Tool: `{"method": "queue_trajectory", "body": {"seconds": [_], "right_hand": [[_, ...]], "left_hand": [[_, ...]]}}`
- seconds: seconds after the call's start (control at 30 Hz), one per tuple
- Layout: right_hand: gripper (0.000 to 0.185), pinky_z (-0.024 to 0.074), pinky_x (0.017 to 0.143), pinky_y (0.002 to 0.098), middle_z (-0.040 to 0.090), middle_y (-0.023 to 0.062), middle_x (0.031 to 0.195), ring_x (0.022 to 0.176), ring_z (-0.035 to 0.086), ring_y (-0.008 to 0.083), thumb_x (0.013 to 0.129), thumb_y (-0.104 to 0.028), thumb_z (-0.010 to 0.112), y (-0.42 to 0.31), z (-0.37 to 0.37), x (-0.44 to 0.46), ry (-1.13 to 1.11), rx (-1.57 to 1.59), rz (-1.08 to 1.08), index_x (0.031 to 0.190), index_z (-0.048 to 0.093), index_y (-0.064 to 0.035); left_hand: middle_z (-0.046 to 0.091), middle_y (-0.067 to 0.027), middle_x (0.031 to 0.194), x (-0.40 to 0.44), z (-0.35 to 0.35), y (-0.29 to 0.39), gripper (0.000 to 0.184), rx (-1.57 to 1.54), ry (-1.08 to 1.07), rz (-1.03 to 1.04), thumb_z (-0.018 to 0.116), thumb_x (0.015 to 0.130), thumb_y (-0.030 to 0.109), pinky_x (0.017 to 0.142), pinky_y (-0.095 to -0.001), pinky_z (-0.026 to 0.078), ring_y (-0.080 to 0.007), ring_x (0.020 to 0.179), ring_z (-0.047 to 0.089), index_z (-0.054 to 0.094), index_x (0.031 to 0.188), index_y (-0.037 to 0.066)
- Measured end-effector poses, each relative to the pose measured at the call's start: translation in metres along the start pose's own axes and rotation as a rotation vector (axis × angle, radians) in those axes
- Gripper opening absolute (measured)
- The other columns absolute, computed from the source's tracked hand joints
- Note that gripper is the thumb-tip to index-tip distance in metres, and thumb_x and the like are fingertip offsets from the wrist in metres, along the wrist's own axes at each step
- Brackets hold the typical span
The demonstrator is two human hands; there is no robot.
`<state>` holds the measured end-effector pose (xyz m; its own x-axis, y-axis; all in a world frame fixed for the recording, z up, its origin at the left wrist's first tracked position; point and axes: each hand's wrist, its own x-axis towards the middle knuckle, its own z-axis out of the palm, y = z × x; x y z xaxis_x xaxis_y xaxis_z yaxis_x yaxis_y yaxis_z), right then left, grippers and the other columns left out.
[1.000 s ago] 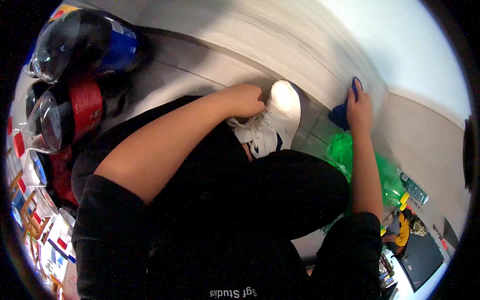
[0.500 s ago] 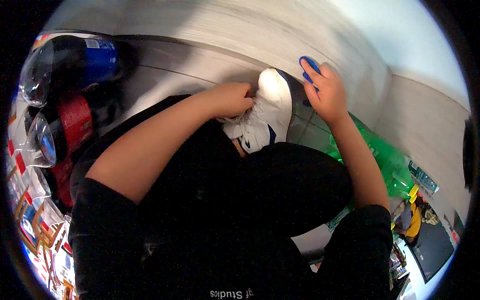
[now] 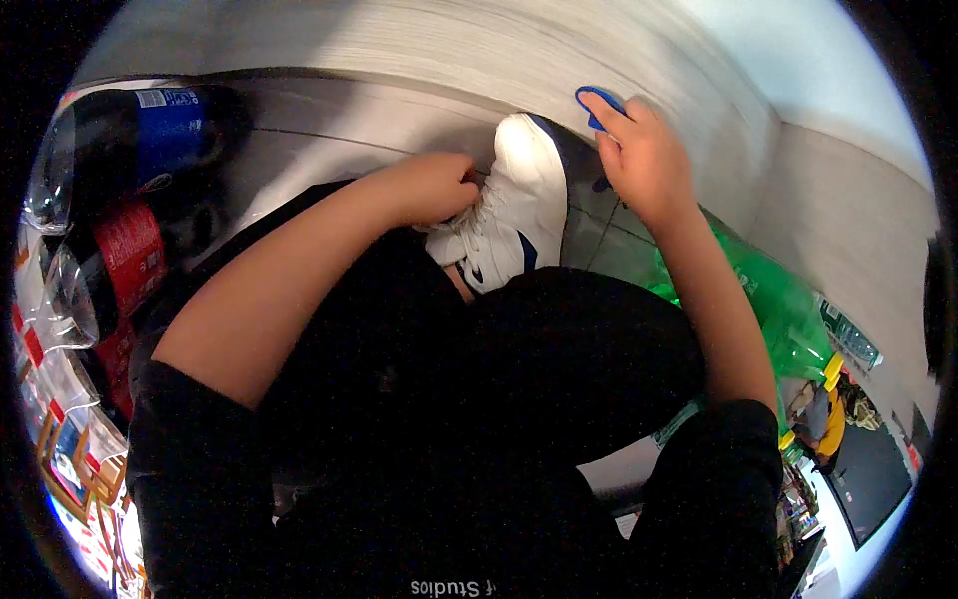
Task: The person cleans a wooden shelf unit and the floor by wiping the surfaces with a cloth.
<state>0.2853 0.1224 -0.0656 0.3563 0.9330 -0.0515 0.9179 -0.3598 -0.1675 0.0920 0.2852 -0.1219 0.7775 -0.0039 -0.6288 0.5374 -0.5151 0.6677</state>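
Note:
My right hand (image 3: pixel 644 160) is closed around a small blue tool (image 3: pixel 602 107) with a rounded end. One finger stretches along it, and the tool is at the pale wood-grain panel (image 3: pixel 499 65). The hand covers most of it, so its kind cannot be made out. My left hand (image 3: pixel 431 190) is curled beside the laces of a white shoe (image 3: pixel 529 190) with a dark patch on its side. What those fingers hold, if anything, is hidden. The shoe is on a foot, toe toward the panel, below black trousers (image 3: pixel 579 349).
Large dark bottles with a blue label (image 3: pixel 170 125) and a red label (image 3: pixel 130 255) lie at the left. Green plastic bottles (image 3: pixel 773 309) with yellow caps lie at the right by the panel. Grey floor tiles (image 3: pixel 624 240) show beside the shoe. A dark flat screen (image 3: pixel 868 484) is at the lower right.
The view has shifted slightly. My right hand and the blue tool have moved a little up and left in view. My left hand stays curled by the shoe.

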Motion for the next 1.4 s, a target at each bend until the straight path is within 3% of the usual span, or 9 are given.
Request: {"method": "queue_trajectory", "body": {"seconds": [0.17, 0.33, 0.43, 0.63, 0.73, 0.83, 0.9, 1.0, 1.4], "right_hand": [[0.040, 0.0498, 0.068, 0.0445, 0.056, 0.0115, 0.084, 0.079, 0.058, 0.0323, 0.080, -0.016, 0.061, 0.005, -0.003, -0.009, -0.100, 0.004, -0.037, 0.119, 0.060, -0.0240], [0.036, 0.0440, 0.063, 0.0410, 0.049, 0.0121, 0.075, 0.072, 0.053, 0.0307, 0.080, -0.011, 0.059, -0.001, 0.003, -0.002, 0.064, 0.074, -0.010, 0.115, 0.063, -0.0187], [0.039, 0.0440, 0.063, 0.0413, 0.048, 0.0120, 0.075, 0.071, 0.053, 0.0306, 0.080, -0.011, 0.059, 0.009, 0.000, -0.006, -0.011, 0.067, -0.045, 0.118, 0.061, -0.0205], [0.042, 0.0501, 0.068, 0.0447, 0.056, 0.0119, 0.082, 0.078, 0.059, 0.0325, 0.082, -0.019, 0.059, -0.001, -0.003, -0.004, -0.055, -0.027, 0.027, 0.123, 0.058, -0.0261], [0.044, 0.0507, 0.068, 0.0445, 0.057, 0.0118, 0.082, 0.078, 0.060, 0.0327, 0.083, -0.019, 0.059, -0.003, -0.002, -0.001, -0.048, -0.036, 0.039, 0.126, 0.056, -0.0274], [0.045, 0.0515, 0.068, 0.0442, 0.058, 0.0122, 0.083, 0.077, 0.061, 0.0326, 0.083, -0.019, 0.059, -0.005, -0.007, 0.002, -0.109, -0.077, 0.039, 0.127, 0.055, -0.0268], [0.044, 0.0515, 0.068, 0.0447, 0.059, 0.0129, 0.085, 0.077, 0.061, 0.0330, 0.084, -0.020, 0.058, -0.010, -0.008, 0.007, -0.109, -0.092, 0.044, 0.128, 0.055, -0.0254], [0.044, 0.0515, 0.069, 0.0459, 0.061, 0.0141, 0.086, 0.079, 0.062, 0.0338, 0.085, -0.020, 0.055, -0.011, -0.005, 0.019, -0.100, -0.112, 0.044, 0.129, 0.054, -0.0221], [0.042, 0.0511, 0.069, 0.0476, 0.064, 0.0168, 0.085, 0.078, 0.063, 0.0353, 0.086, -0.018, 0.052, -0.018, -0.014, 0.020, -0.175, -0.064, 0.040, 0.128, 0.054, -0.0186]], "left_hand": [[0.064, -0.0221, 0.101, 0.004, 0.003, -0.006, 0.033, -0.012, -0.006, 0.024, 0.053, 0.082, 0.024, 0.083, -0.0445, 0.048, -0.0380, 0.094, 0.061, 0.061, 0.102, -0.001], [0.064, -0.0225, 0.101, -0.001, 0.000, 0.000, 0.034, 0.014, -0.028, -0.038, 0.053, 0.082, 0.024, 0.082, -0.0447, 0.048, -0.0377, 0.094, 0.061, 0.061, 0.103, -0.001], [0.064, -0.0222, 0.097, 0.000, -0.004, 0.000, 0.032, 0.051, -0.010, 0.018, 0.053, 0.081, 0.024, 0.081, -0.0456, 0.047, -0.0385, 0.092, 0.061, 0.061, 0.099, -0.001], [0.063, -0.0189, 0.099, -0.004, -0.019, 0.017, 0.027, 0.170, 0.290, 0.116, 0.052, 0.084, 0.023, 0.079, -0.0471, 0.048, -0.0384, 0.093, 0.059, 0.059, 0.100, 0.003], [0.062, -0.0168, 0.098, -0.008, -0.024, 0.020, 0.022, 0.300, 0.520, 0.352, 0.056, 0.081, 0.020, 0.078, -0.0455, 0.048, -0.0370, 0.093, 0.058, 0.060, 0.095, 0.004], [0.060, -0.0143, 0.105, -0.011, -0.031, 0.024, 0.026, 0.371, 0.672, 0.428, 0.060, 0.076, 0.015, 0.084, -0.0435, 0.046, -0.0346, 0.099, 0.056, 0.059, 0.101, 0.006], [0.054, -0.0122, 0.118, -0.009, -0.033, 0.020, 0.042, 0.516, 0.882, 0.469, 0.062, 0.072, 0.012, 0.094, -0.0430, 0.042, -0.0329, 0.111, 0.051, 0.056, 0.113, 0.007], [0.049, -0.0106, 0.128, -0.008, -0.034, 0.012, 0.057, 0.638, 0.858, 0.427, 0.063, 0.070, 0.011, 0.101, -0.0431, 0.038, -0.0308, 0.120, 0.046, 0.049, 0.125, 0.009], [0.045, -0.0106, 0.133, -0.007, -0.030, 0.013, 0.064, 0.633, 0.847, 0.385, 0.063, 0.066, 0.010, 0.106, -0.0426, 0.033, -0.0288, 0.127, 0.041, 0.046, 0.128, 0.008]]}}
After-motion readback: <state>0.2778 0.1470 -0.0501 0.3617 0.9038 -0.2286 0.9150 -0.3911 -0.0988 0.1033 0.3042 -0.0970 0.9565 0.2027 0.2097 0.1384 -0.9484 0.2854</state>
